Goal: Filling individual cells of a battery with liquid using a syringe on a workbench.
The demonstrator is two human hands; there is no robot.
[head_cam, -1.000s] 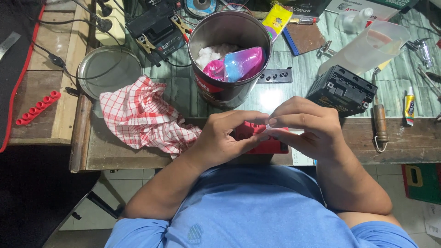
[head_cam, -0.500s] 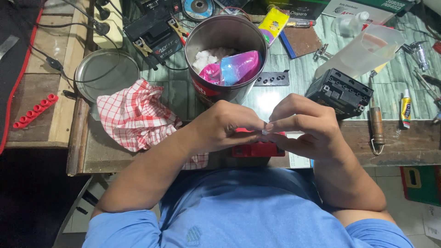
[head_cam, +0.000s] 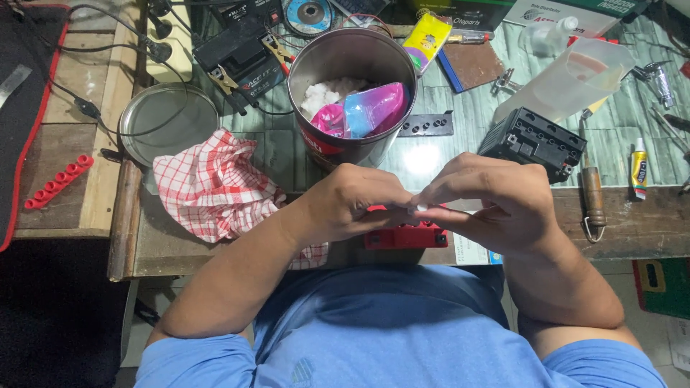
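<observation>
Left hand [head_cam: 356,205], right hand [head_cam: 489,201]: fingertips pinched together on a small white piece [head_cam: 421,208], fingers curled, little else of the hold visible. Directly beneath, at bench edge: red block [head_cam: 406,236]. Step judged: fine fingertip fitting; next move calls for steady alignment. Beyond: checked cloth [head_cam: 215,183], metal tin [head_cam: 352,93], black battery [head_cam: 532,140].

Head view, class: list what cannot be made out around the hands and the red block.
- Red block: upper part hidden behind both hands.
- Small white piece pinched between left hand and right hand: too small to identify.
- Metal tin: bottom contents hidden under pink and blue bags.
</observation>
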